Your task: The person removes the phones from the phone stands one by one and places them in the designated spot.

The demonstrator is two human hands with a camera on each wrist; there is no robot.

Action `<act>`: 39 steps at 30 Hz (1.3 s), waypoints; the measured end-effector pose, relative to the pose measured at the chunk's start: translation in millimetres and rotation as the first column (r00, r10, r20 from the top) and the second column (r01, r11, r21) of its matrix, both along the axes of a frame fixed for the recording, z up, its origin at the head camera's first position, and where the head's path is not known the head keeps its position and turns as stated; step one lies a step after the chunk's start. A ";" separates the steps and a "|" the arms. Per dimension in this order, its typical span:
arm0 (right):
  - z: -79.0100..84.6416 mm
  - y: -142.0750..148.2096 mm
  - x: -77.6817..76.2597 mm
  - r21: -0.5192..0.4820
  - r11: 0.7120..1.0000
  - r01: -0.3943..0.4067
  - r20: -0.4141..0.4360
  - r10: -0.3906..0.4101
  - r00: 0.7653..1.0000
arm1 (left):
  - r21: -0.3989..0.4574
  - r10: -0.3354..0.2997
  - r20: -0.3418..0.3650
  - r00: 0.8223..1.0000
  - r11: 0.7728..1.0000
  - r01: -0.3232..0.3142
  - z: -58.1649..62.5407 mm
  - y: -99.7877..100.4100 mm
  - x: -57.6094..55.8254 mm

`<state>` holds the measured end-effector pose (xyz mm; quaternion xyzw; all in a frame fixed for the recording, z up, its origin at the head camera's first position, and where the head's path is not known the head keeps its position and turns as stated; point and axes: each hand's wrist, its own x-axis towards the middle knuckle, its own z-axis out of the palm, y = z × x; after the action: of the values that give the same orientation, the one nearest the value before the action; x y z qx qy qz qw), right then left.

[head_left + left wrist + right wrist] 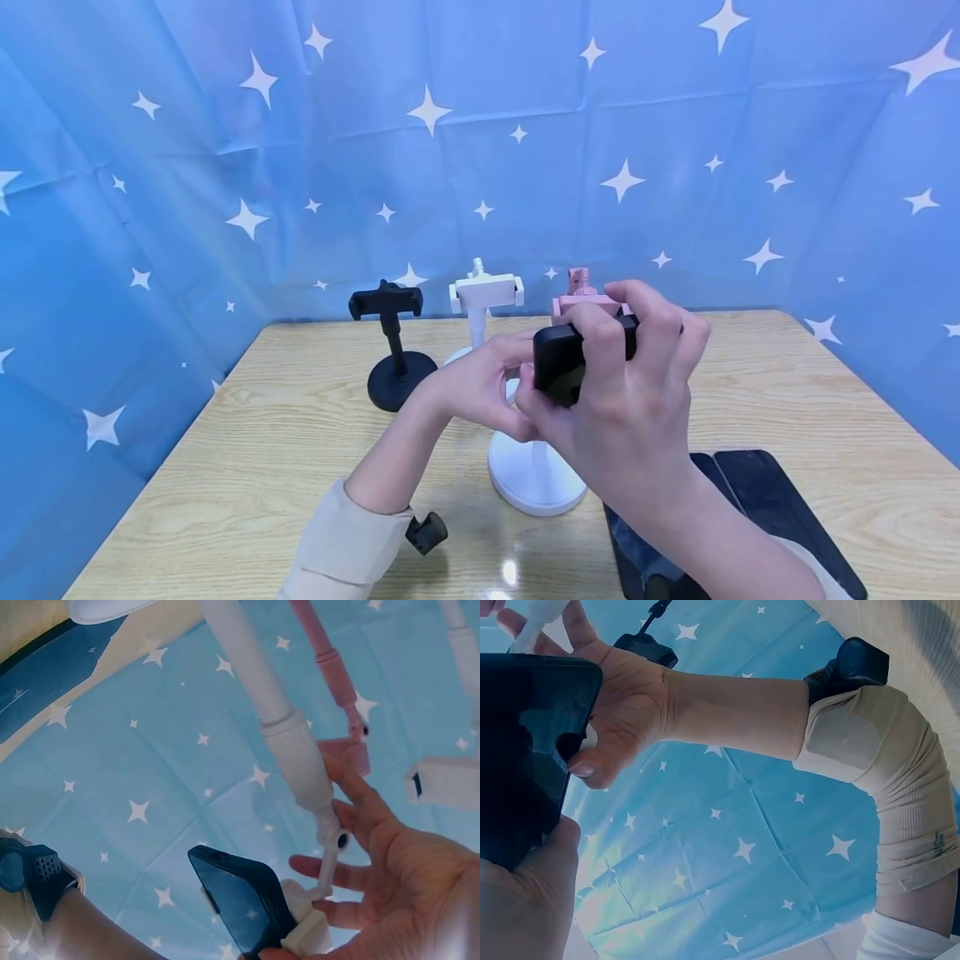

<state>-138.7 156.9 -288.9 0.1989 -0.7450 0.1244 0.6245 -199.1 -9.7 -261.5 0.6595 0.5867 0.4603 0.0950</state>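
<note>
My right hand [637,408] grips a black smartphone [557,358] by its edges, tilted over a white phone stand whose round base [528,483] stands on the table. With its fingers around the stand's head, my left hand [480,385] holds the white clamp [311,930]. In the left wrist view the phone lies against that clamp, below the stand's jointed neck and thick white pole [255,682]. The right wrist view has the phone's dark screen at the left, the left thumb at its edge. My hands hide most of the clamp in the head view.
Behind stand a black phone stand [401,379], another white one [486,293] and a pink one [581,302]. Dark phones [780,500] lie side by side at the right, partly under my right forearm. A blue star-patterned curtain [480,167] closes off the table's back.
</note>
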 end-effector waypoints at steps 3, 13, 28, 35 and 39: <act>2.3 0.0 2.3 -0.012 1.000 -0.014 0.011 0.014 1.000 | -0.001 -0.014 -0.006 1.000 1.000 0.014 1.1 1.9 -0.5; -4.2 4.7 0.1 -0.028 0.998 -0.064 -0.027 0.064 0.998 | 0.002 -0.078 -0.029 0.997 0.997 0.079 5.4 6.9 -0.3; -0.3 12.6 1.4 -0.024 0.989 -0.149 0.067 0.150 0.986 | -0.024 -0.093 0.076 0.993 0.995 0.095 4.3 1.0 0.5; -13.2 20.8 -3.2 -0.023 0.958 -0.286 0.088 0.287 0.954 | -0.105 0.000 0.041 0.999 0.994 0.004 7.1 -1.9 1.7; -57.2 54.7 -38.5 -0.083 0.919 -0.385 0.070 0.391 0.918 | -0.122 0.032 0.032 0.999 0.992 -0.028 7.2 -2.2 1.1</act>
<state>-177.2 211.5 -346.1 0.3160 -0.7123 0.2789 0.5613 -198.0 -11.9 -254.2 0.6357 0.6219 0.4361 0.1378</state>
